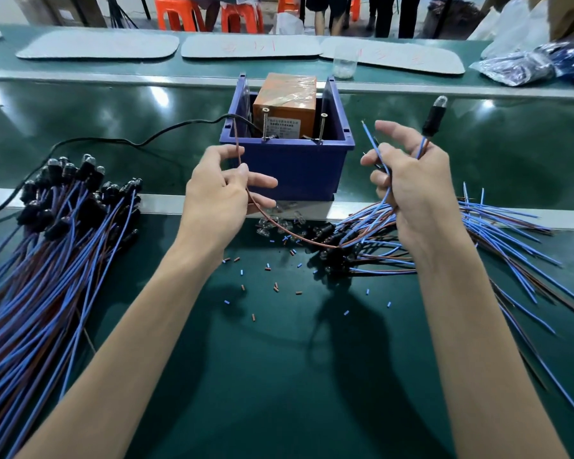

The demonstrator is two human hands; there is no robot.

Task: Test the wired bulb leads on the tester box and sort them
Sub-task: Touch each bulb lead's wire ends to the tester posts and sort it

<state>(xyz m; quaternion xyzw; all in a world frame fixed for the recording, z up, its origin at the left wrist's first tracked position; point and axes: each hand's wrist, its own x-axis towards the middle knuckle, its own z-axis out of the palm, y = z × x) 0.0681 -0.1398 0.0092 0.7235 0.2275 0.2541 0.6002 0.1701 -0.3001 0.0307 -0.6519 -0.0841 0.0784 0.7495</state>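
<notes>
Head view. Testing step, caught just short of contact. Left hand point(219, 190) in front of the tester box point(299, 167), pinching a brown lead point(238, 147) between thumb and fingers, free end rising past the box's left rim, apart from the left screw point(265, 124). Right hand point(411, 190) just right of the box, curled round the blue lead point(371, 140), seemingly of the same piece, and the wires under the bulb holder point(432, 122), forefinger loosely out. Bare blue tip in the air, apart from the right screw point(322, 128). Bulb point(441, 101) up beside the box's right wall, no glow to be seen.

Judged next: set each stripped tip on its own screw at the same time, brown left, blue right, with a light steady touch. Thin wire likely to spring off the threads. Then onto a pile by result.

Box a deep-blue moulded plastic bin, square-walled. Inside, an orange block point(289, 101) under glossy tape. Screws slim, threaded metal, leaning up from the near rim. Leads thin, limp, smooth-sheathed. Holders black and tubular, bulbs small clear domes. Left of the box, a combed bundle point(57, 260), holders all one way. Right of it, a tangled heap point(362, 246). In front, short blue and brown snippets point(275, 286) on the matte green mat point(279, 376).
</notes>
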